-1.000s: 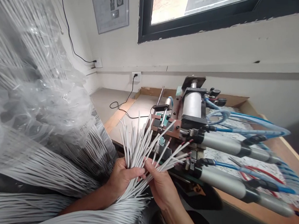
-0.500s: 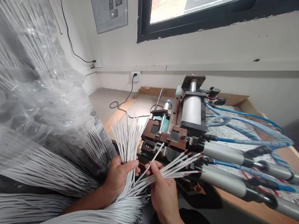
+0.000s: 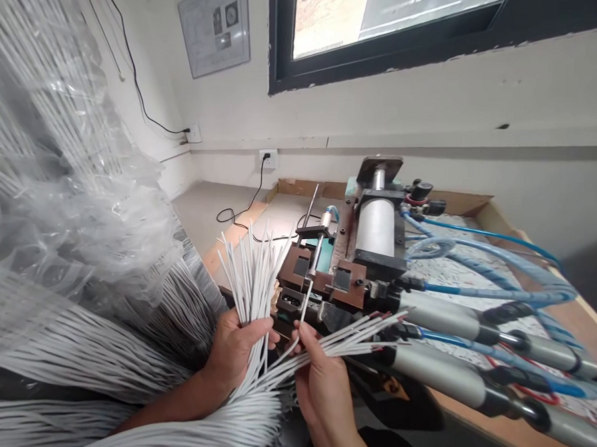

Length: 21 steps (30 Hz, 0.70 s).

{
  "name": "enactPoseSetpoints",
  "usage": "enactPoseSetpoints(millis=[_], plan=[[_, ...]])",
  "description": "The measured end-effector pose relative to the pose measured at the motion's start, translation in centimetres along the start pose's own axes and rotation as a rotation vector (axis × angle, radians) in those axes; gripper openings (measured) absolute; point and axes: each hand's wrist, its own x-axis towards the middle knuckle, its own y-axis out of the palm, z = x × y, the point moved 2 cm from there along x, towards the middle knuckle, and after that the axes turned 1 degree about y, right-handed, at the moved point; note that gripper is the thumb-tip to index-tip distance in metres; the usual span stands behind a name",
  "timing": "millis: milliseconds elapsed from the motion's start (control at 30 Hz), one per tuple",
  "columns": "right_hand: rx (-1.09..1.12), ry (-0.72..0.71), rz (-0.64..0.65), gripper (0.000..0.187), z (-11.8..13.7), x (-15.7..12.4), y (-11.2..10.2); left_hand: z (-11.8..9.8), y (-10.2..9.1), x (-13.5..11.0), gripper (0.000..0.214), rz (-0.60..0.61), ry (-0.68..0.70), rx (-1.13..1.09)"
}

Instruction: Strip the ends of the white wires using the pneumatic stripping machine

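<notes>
My left hand (image 3: 239, 350) is wrapped round a thick bunch of white cables (image 3: 254, 286), their ends fanning upward. Between thumb and finger, my right hand (image 3: 321, 376) pinches a single white cable (image 3: 306, 313), its tip pointing up at the jaws of a pneumatic machine (image 3: 311, 279). Whether the tip touches the jaws I cannot tell. Several more white cables (image 3: 357, 337) lie across the same hand, pointing right, some with reddish inner wires showing at the ends. The rest of the bunch curves down to the lower left, below both hands.
Large bundles of white cable (image 3: 74, 335) fill the left side, partly under clear plastic (image 3: 124, 239). Silver air cylinders (image 3: 441, 376) and blue hoses (image 3: 492, 297) spread to the right. A wooden-edged bench (image 3: 482, 207) carries the machine, with white scraps on it.
The single cable in my right hand has swung more upright, its tip shifting left and up to the machine's jaws. My left hand keeps its grip. The whole view has shifted slightly.
</notes>
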Motion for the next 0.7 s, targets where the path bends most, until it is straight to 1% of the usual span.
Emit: enactPoseSetpoints(millis=[200,333,400,500,600,700], plan=[[0.171,0.196,-0.041,0.026,0.5,0.5,0.7,-0.6,0.5,0.0,0.010,0.012,-0.008,0.006],[0.202,0.251,-0.021,0.025,0.3,0.6,0.9,-0.7,0.5,0.1,0.007,0.023,-0.003,0.010],[0.173,0.236,0.004,0.027,0.3,0.5,0.9,-0.4,0.3,0.1,0.007,0.031,0.002,0.009],[0.075,0.182,0.083,0.030,0.4,0.0,0.9,0.3,0.1,0.1,0.010,0.061,-0.022,0.005],[-0.051,0.135,0.166,0.035,0.2,-0.5,0.7,0.8,0.2,-0.2,0.009,0.145,-0.040,0.008],[-0.143,0.083,0.182,0.037,0.0,-0.9,0.3,1.1,0.3,-0.8,0.010,0.218,-0.032,0.004]])
